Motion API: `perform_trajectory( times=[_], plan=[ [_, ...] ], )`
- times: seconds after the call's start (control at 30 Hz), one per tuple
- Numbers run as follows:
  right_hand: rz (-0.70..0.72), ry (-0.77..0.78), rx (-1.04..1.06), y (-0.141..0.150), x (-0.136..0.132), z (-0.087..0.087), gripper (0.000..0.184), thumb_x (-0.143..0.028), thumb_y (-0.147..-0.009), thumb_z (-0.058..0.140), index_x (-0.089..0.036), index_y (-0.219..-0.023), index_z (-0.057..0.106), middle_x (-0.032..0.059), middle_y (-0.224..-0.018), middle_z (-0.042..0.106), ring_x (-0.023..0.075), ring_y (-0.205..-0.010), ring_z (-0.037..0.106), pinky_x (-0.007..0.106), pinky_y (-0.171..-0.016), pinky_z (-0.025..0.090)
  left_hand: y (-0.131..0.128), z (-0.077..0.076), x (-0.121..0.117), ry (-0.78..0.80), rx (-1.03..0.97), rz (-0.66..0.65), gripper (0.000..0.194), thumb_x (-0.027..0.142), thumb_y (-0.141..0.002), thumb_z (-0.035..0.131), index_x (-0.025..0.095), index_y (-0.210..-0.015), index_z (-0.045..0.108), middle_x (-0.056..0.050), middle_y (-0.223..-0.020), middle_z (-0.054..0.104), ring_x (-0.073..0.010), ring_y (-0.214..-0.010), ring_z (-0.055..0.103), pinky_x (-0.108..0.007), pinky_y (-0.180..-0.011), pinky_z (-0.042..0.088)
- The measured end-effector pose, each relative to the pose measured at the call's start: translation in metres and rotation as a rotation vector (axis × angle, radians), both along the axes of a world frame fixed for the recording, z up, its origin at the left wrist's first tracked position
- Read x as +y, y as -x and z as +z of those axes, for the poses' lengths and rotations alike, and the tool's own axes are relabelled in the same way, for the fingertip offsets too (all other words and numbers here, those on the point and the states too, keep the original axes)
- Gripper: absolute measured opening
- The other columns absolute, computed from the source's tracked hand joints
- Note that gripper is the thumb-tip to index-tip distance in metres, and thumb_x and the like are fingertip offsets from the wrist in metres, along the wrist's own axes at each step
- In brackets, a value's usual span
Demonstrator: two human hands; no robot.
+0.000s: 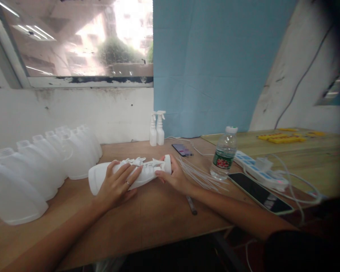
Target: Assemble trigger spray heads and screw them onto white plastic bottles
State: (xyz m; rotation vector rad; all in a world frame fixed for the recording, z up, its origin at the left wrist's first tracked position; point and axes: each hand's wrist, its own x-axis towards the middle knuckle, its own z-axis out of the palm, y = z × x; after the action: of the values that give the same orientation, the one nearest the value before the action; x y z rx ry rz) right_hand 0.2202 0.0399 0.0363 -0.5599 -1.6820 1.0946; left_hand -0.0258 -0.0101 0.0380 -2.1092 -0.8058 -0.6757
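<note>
A white spray bottle (98, 176) is held on its side above the table, its broad base to the left and its head to the right. My left hand (119, 182), with a ring on one finger, is wrapped over the bottle's body. At the other end, my right hand (174, 176) grips the white spray head (167, 164) between thumb and fingers. White trigger-like pieces (138, 161) stick up along the upper side; whether they all belong to one bottle I cannot tell. My left fingers cover part of the body.
Several translucent jugs (25, 181) stand on the left. Two white spray bottles (156, 130) are upright by the wall. Thin white strips (200, 175), a water bottle (223, 155), a phone (260, 192), another phone (180, 149) and a power strip (257, 170) lie or stand rightward. A dark stick (191, 206) is near my right forearm.
</note>
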Motion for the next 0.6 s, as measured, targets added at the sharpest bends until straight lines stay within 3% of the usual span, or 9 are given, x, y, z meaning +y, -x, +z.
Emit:
perform_trajectory(
  times=[0.17,0.33,0.47,0.53,0.6],
  plan=[
    [-0.027,0.002,0.094,0.001,0.01,0.001,0.042,-0.032,-0.073,0.079,-0.025,-0.1,0.047,-0.0062,-0.071,0.06,0.0138,-0.058,0.057,0.026,-0.056,0.045,0.005,0.008,0.004,-0.006,-0.015,0.067,0.062,0.036,-0.087,0.062,0.021,-0.144,0.04,-0.011,-0.138,0.057,-0.0312,-0.126,0.05,-0.055,-0.11,0.022],
    [-0.044,0.033,0.26,-0.012,0.034,0.01,0.047,-0.028,-0.067,0.083,-0.027,-0.101,0.05,-0.0051,-0.081,0.063,0.0141,-0.065,0.06,0.027,-0.061,0.049,0.025,0.017,0.017,0.002,-0.212,0.126,0.069,0.049,-0.082,0.065,0.02,-0.14,0.042,-0.017,-0.142,0.05,-0.0362,-0.126,0.048,-0.059,-0.108,0.027],
    [-0.02,0.1,0.383,-0.022,0.05,0.016,0.043,-0.026,-0.068,0.082,-0.029,-0.099,0.053,-0.005,-0.088,0.064,0.0132,-0.075,0.06,0.025,-0.067,0.051,0.039,0.011,0.029,0.157,-0.359,0.168,0.05,0.05,-0.085,0.062,0.019,-0.123,0.054,-0.011,-0.108,0.069,-0.0287,-0.097,0.065,-0.042,-0.085,0.05],
    [0.022,0.159,0.401,-0.023,0.054,0.016,0.04,-0.027,-0.069,0.081,-0.029,-0.098,0.054,-0.0048,-0.09,0.065,0.0123,-0.075,0.06,0.024,-0.068,0.051,0.039,0.005,0.03,0.177,-0.367,0.157,0.039,0.049,-0.087,0.06,0.019,-0.112,0.058,-0.007,-0.092,0.07,-0.0236,-0.081,0.067,-0.034,-0.072,0.052],
    [0.082,0.236,0.39,-0.023,0.053,0.015,0.034,-0.032,-0.071,0.079,-0.027,-0.096,0.056,-0.0038,-0.09,0.066,0.0123,-0.074,0.061,0.026,-0.067,0.052,0.036,0.001,0.028,0.167,-0.374,0.134,0.036,0.047,-0.087,0.061,0.019,-0.108,0.056,-0.006,-0.09,0.069,-0.0218,-0.078,0.067,-0.031,-0.068,0.052]
  ],
)
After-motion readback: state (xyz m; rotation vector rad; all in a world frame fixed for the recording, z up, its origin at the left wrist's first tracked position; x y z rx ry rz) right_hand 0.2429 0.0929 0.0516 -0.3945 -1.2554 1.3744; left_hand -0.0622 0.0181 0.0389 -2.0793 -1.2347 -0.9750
